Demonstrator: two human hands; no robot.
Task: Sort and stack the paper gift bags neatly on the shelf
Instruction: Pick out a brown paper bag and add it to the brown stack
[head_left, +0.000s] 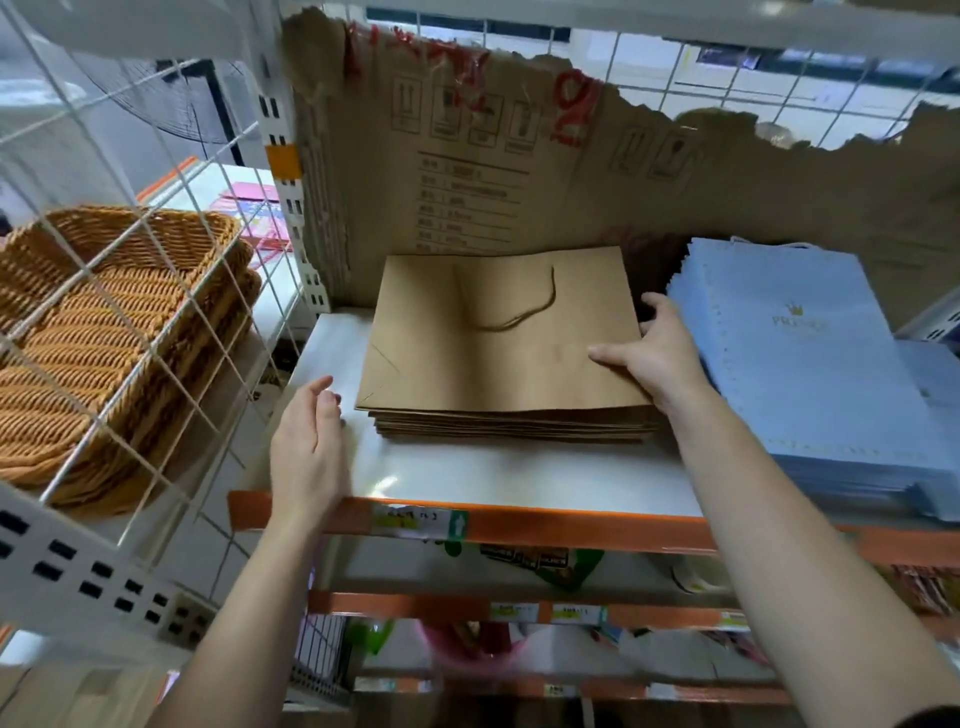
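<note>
While my right hand (654, 353) lies spread on the right edge of the brown bag stack (498, 338) in the middle of the shelf (519, 473), thumb flat on top and gripping nothing, my left hand (309, 441) hovers open just left of it. I judge this the squaring-up step. Next, both sides need pressing inward, clear of the blue bags (810, 364) on the right.

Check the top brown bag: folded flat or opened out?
Folded flat. The top brown bag lies level on its stack, handle cord limp across its face, right hand resting on it.
</note>
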